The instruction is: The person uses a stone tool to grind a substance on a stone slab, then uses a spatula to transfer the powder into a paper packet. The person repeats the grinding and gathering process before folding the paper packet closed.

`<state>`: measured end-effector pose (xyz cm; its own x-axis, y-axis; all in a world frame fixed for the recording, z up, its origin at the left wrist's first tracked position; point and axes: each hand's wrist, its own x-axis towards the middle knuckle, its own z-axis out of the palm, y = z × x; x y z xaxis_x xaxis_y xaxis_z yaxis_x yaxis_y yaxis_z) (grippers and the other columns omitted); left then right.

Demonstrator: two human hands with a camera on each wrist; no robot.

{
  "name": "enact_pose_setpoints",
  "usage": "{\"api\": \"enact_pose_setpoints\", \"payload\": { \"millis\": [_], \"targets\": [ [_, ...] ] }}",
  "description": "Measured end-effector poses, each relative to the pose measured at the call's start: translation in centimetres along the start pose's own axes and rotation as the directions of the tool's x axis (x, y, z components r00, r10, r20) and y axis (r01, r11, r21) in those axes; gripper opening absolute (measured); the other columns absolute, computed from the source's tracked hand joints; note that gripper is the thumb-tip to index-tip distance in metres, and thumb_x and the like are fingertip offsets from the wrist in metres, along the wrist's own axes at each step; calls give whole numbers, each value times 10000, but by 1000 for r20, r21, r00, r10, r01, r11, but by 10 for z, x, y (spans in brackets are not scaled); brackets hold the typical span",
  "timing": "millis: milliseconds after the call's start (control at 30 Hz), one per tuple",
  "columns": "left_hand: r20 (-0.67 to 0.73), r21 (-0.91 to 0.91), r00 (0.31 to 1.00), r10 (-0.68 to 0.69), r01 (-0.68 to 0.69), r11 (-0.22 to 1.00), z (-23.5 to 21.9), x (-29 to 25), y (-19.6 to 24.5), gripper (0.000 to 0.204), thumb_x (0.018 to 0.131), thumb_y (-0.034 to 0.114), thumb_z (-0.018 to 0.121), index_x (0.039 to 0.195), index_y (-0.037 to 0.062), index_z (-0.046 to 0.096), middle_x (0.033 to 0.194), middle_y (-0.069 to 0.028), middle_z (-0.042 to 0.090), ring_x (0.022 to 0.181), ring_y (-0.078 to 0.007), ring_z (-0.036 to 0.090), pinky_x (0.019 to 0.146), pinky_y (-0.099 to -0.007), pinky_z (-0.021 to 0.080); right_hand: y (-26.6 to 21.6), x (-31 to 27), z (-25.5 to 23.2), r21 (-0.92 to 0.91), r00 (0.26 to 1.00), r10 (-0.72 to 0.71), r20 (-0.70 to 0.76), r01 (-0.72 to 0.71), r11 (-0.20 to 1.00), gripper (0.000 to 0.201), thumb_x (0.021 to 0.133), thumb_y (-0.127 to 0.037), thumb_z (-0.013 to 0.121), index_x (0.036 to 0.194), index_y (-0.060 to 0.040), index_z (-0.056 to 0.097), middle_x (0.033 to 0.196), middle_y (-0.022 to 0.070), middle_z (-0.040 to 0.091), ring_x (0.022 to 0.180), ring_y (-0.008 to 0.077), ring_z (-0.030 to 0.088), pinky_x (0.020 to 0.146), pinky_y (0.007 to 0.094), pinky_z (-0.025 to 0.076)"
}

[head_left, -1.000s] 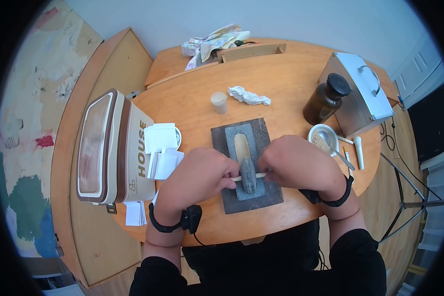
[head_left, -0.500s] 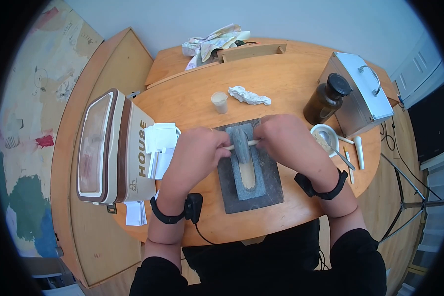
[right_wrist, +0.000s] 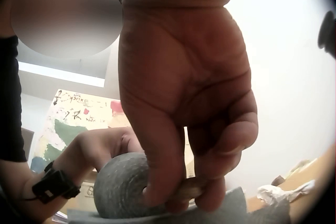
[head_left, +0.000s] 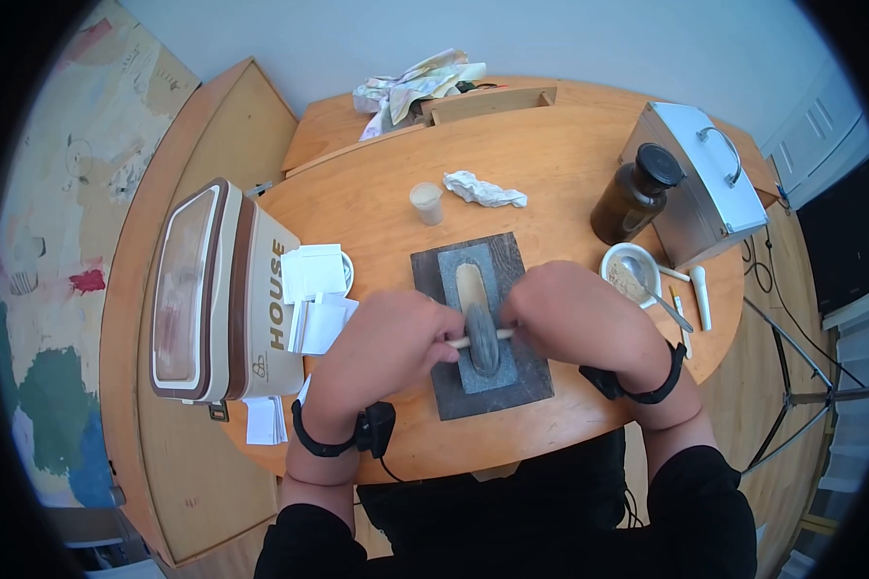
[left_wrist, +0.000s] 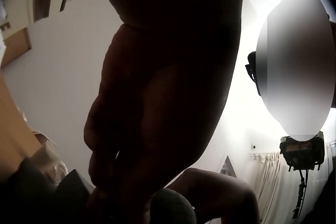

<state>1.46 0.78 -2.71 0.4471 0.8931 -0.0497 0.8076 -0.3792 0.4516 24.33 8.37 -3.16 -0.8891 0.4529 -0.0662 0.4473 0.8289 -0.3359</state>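
Stone wheel (head_left: pixel 482 342) between left grip (head_left: pixel 407 330) and right grip (head_left: pixel 553 301), each pinching one end of the wooden handle (head_left: pixel 461 343)

Between the grips, the wheel stands in the stone trough (head_left: pixel 505 372), pale powder (head_left: pixel 470 283) just beyond them. Uneven pressure could tilt the wheel against the trough's wall or throw powder onto the board (head_left: pixel 533 381) below, and a loose pinch could let the handle slip. The right wrist view shows the palm side and its hold on the handle, which the head view hides; the left wrist view is too dark to show its pinch
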Motion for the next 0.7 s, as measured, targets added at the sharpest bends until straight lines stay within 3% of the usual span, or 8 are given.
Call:
{"api": "enact_pose_setpoints", "payload": {
  "millis": [67, 167, 233, 367, 500, 567, 633, 700],
  "targets": [
    [-14, -14, 998, -55, 54, 998, 3, 5, -6, 139, 790, 189, 820, 850, 92, 739, 730, -98, 688, 730, -310, 669, 667, -400, 509, 7, 10, 8, -65, 994, 66, -89, -72, 995, 94, 763, -93, 729, 839, -56, 772, 782, 166, 692, 802, 368, 689, 747, 454, 563],
    [-183, 46, 978, -98, 109, 993, 8, 15, -18, 136, 798, 182, 814, 862, 85, 743, 742, -106, 695, 732, -303, 676, 666, -396, 512, 15, 20, 9, -42, 974, 104, -200, -115, 993, 81, 769, -89, 742, 837, -50, 761, 792, 162, 693, 818, 364, 687, 758, 454, 560],
    [-392, 70, 914, -103, 141, 988, 13, 21, -26, 144, 795, 174, 816, 876, 75, 748, 752, -111, 700, 725, -294, 680, 668, -390, 514, 18, 24, 11, -26, 958, 107, -265, -118, 993, 82, 772, -95, 754, 839, -48, 757, 800, 158, 694, 827, 360, 686, 763, 454, 556],
    [-393, 38, 914, -103, 128, 991, 11, 21, -29, 155, 791, 168, 817, 885, 66, 748, 760, -119, 701, 721, -293, 682, 663, -394, 512, 21, 27, 8, 46, 931, 141, -337, -134, 990, 107, 779, -118, 785, 848, -45, 749, 816, 151, 696, 848, 351, 683, 771, 454, 544],
    [-270, -1, 953, -134, 139, 990, 2, 16, -19, 161, 791, 158, 823, 892, 58, 747, 746, -123, 697, 710, -300, 680, 653, -396, 513, 22, 23, 6, 41, 948, 142, -286, -136, 990, 105, 780, -123, 787, 847, -51, 753, 802, 151, 697, 825, 353, 682, 756, 454, 543],
    [-207, -20, 970, -131, 129, 991, 2, 13, -17, 161, 793, 150, 823, 899, 55, 747, 744, -123, 699, 706, -302, 682, 649, -392, 515, 19, 16, -1, 57, 980, 159, -122, -153, 987, 102, 786, -123, 787, 850, -51, 755, 780, 151, 697, 800, 355, 682, 738, 451, 543],
    [11, -147, 992, -126, 127, 981, 3, 8, -19, 164, 793, 132, 824, 919, 57, 750, 749, -126, 709, 700, -305, 693, 648, -377, 525, 14, 10, -8, 94, 989, 144, -42, -139, 986, 99, 790, -129, 787, 845, -52, 757, 776, 152, 698, 793, 356, 684, 731, 451, 543],
    [51, -90, 996, -71, 75, 993, -2, 2, -9, 168, 793, 121, 823, 928, 55, 750, 757, -120, 722, 699, -295, 704, 647, -366, 533, 9, 3, -11, 132, 991, 125, 38, -129, 983, 98, 794, -134, 787, 841, -54, 759, 773, 153, 700, 787, 357, 685, 724, 451, 543]
  ]
}}
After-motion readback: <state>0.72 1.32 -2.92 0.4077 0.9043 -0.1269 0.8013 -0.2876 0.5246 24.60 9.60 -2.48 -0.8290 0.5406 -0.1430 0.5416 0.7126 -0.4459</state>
